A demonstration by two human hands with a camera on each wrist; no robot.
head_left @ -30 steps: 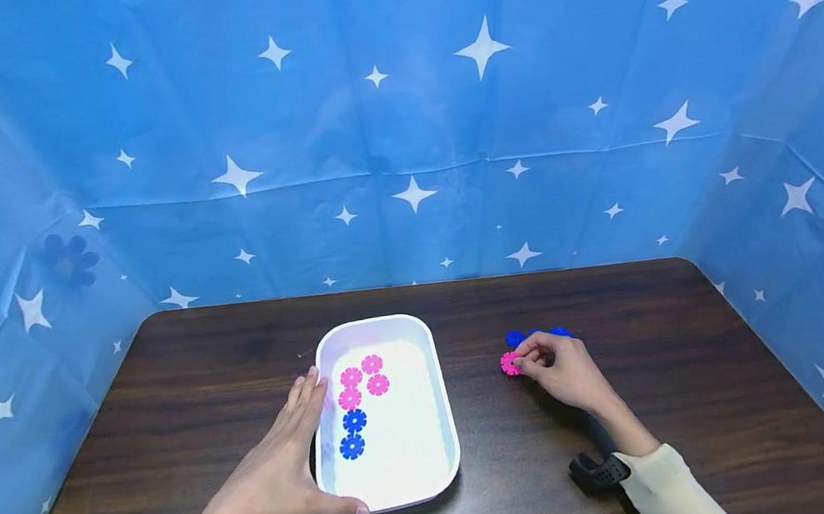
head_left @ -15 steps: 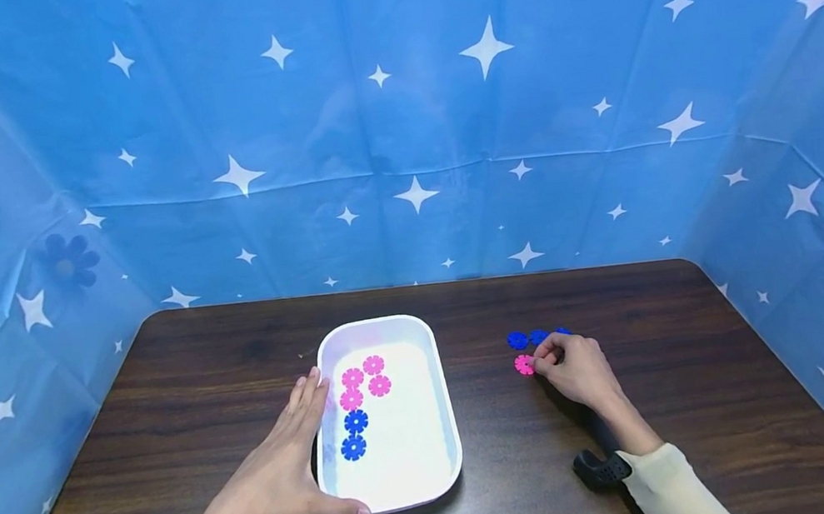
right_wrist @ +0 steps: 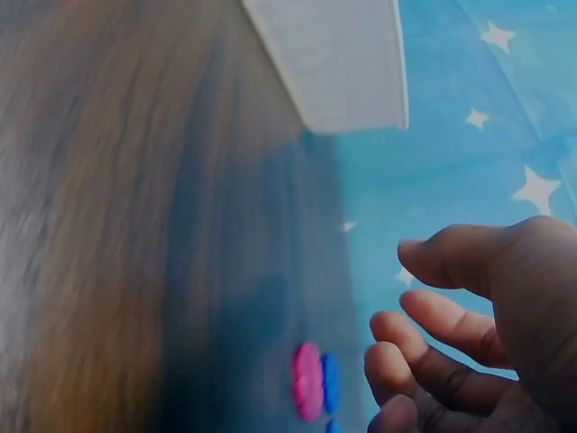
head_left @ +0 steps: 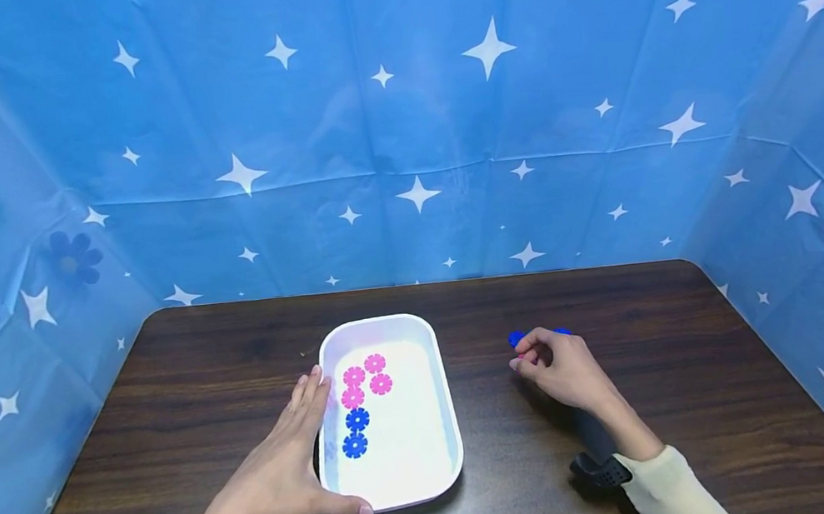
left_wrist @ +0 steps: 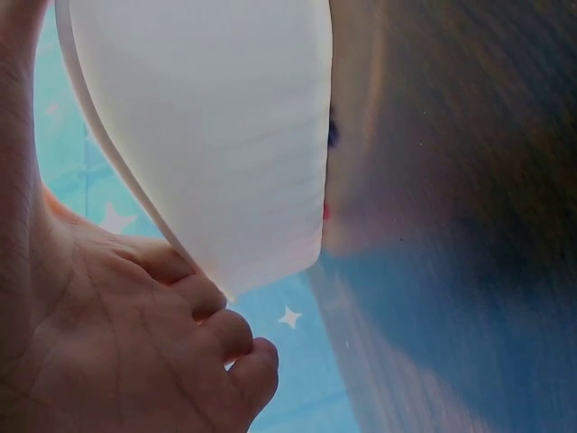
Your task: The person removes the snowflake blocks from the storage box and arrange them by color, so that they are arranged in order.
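My right hand [head_left: 562, 365] hovers at a small group of plastic snowflake discs on the table. A pink disc [right_wrist: 307, 381] lies there beside a blue disc [right_wrist: 330, 383]; in the head view my fingers partly cover both colours. The right wrist view shows thumb and fingertips apart, with nothing between them. My left hand [head_left: 283, 467] rests against the white tray [head_left: 453, 420], fingers extended along its left side and thumb at its near edge. Inside the tray lie several pink discs [head_left: 353, 377] and two blue discs [head_left: 355, 445].
The dark wooden table [head_left: 195, 414] runs back to a blue star-patterned curtain [head_left: 398, 124], which also encloses both sides. A black wrist strap [head_left: 602, 470] sits on my right wrist below a pale sleeve [head_left: 673, 489].
My right hand had the pink disc at its fingertips and set it nearer the blue discs; the fingers now stand apart from it, slightly up and left. The left hand stays at the tray.
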